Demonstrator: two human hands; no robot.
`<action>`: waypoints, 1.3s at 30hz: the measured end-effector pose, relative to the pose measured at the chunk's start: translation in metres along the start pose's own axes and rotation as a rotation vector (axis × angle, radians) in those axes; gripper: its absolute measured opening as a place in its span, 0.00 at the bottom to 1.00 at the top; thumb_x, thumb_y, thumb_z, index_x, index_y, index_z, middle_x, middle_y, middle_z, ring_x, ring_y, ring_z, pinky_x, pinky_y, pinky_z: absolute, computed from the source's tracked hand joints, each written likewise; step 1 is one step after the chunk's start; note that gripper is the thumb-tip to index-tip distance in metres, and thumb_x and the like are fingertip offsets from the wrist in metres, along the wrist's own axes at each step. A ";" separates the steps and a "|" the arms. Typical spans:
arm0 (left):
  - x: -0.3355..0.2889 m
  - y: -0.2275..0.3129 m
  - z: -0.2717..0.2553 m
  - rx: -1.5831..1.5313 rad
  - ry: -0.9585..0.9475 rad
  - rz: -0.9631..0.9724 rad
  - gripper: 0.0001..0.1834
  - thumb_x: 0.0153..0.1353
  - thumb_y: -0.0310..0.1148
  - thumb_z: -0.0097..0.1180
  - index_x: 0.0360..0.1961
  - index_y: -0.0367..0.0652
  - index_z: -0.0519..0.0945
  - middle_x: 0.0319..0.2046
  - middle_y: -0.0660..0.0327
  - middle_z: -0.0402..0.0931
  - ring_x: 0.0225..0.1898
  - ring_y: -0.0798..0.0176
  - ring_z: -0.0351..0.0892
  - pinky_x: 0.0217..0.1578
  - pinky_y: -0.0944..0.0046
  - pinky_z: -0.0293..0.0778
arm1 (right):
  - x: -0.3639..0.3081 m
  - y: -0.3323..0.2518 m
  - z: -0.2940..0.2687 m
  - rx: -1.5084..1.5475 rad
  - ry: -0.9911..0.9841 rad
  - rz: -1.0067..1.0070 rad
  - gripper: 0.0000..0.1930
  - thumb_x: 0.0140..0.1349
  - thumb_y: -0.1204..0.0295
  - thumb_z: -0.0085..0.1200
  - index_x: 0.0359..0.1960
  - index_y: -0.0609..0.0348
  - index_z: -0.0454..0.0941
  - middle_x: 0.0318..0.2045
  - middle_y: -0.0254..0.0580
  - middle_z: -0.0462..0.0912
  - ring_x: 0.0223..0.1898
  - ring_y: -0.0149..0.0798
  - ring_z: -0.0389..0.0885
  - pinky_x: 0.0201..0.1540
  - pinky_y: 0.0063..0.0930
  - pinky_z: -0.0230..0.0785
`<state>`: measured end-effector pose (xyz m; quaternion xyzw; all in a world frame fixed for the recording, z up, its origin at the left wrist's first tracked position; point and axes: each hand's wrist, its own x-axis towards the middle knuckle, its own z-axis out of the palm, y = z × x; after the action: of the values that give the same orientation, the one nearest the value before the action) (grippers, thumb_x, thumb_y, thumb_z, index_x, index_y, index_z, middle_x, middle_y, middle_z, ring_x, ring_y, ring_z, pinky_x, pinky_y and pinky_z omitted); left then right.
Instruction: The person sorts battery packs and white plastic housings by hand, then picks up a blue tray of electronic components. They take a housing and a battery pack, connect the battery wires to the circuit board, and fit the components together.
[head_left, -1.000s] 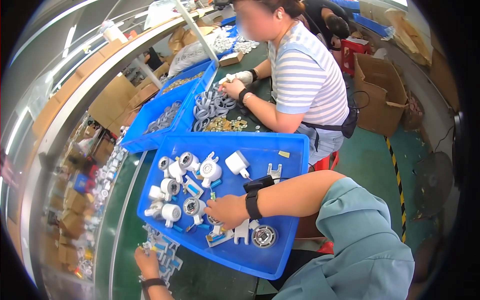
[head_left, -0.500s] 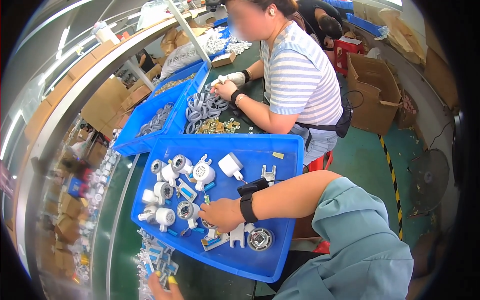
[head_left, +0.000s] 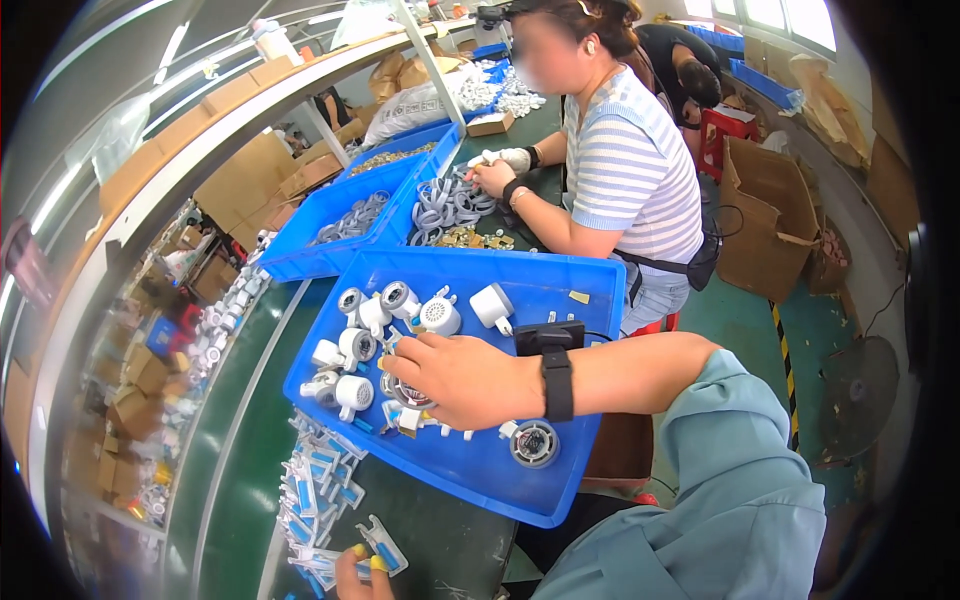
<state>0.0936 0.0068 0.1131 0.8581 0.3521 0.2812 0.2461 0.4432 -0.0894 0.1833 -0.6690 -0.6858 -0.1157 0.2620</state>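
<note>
Blue tray [head_left: 560, 290] (two hands [head_left: 462, 380] busy)

A dark green workbench [head_left: 250, 470] carries a blue tray [head_left: 560, 290] of white fittings beneath the right hand [head_left: 460, 380], more blue bins [head_left: 340, 215] beyond it, and loose blue-and-white parts [head_left: 315, 490] beside the left hand [head_left: 360, 578].

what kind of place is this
Likely a small-parts assembly workshop: blue bins of white plastic fittings on a long green workbench, a co-worker sorting parts, cardboard boxes stacked alongside.
</note>
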 end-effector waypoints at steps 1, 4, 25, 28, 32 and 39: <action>-0.001 0.006 0.001 -0.056 -0.019 0.016 0.16 0.67 0.31 0.59 0.53 0.34 0.78 0.43 0.49 0.80 0.42 0.54 0.78 0.43 0.60 0.74 | -0.002 -0.010 -0.004 -0.035 0.075 -0.023 0.37 0.46 0.75 0.66 0.62 0.63 0.66 0.50 0.48 0.72 0.51 0.49 0.77 0.47 0.38 0.77; -0.006 0.001 0.006 -0.064 -0.045 0.003 0.16 0.66 0.30 0.59 0.52 0.34 0.78 0.42 0.49 0.80 0.42 0.51 0.78 0.44 0.59 0.74 | -0.004 -0.040 -0.023 -0.094 0.157 -0.050 0.36 0.47 0.75 0.65 0.62 0.62 0.67 0.52 0.47 0.72 0.53 0.47 0.76 0.49 0.36 0.77; -0.036 0.003 0.007 -1.306 -0.190 -0.154 0.37 0.61 0.37 0.67 0.69 0.45 0.64 0.54 0.60 0.74 0.57 0.57 0.76 0.58 0.45 0.73 | 0.004 -0.152 -0.017 0.350 0.107 -0.254 0.35 0.52 0.64 0.65 0.61 0.62 0.66 0.46 0.51 0.73 0.46 0.54 0.78 0.42 0.41 0.77; -0.077 -0.040 -0.017 -0.821 -0.230 -0.217 0.20 0.70 0.33 0.53 0.60 0.37 0.75 0.59 0.47 0.75 0.60 0.44 0.73 0.59 0.50 0.66 | -0.038 -0.182 -0.003 0.482 -0.060 -0.203 0.30 0.56 0.66 0.61 0.61 0.59 0.68 0.50 0.47 0.74 0.47 0.49 0.79 0.42 0.38 0.75; -0.085 0.004 -0.057 -0.192 -0.483 -0.288 0.18 0.73 0.34 0.49 0.59 0.36 0.75 0.53 0.57 0.78 0.51 0.60 0.77 0.51 0.60 0.74 | -0.101 -0.173 0.101 0.934 -0.008 -0.339 0.23 0.67 0.62 0.56 0.59 0.61 0.70 0.50 0.52 0.77 0.44 0.50 0.78 0.50 0.38 0.75; -0.105 -0.031 -0.071 -0.760 -0.510 -0.661 0.22 0.74 0.37 0.49 0.63 0.34 0.71 0.43 0.59 0.78 0.40 0.66 0.75 0.43 0.64 0.75 | -0.122 -0.183 0.116 1.361 -0.236 -0.168 0.24 0.68 0.62 0.56 0.61 0.59 0.68 0.49 0.50 0.77 0.45 0.47 0.78 0.50 0.36 0.74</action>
<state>-0.0302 -0.0355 0.1125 0.5941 0.4056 0.0797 0.6901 0.2360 -0.1491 0.0588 -0.3088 -0.6793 0.3935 0.5370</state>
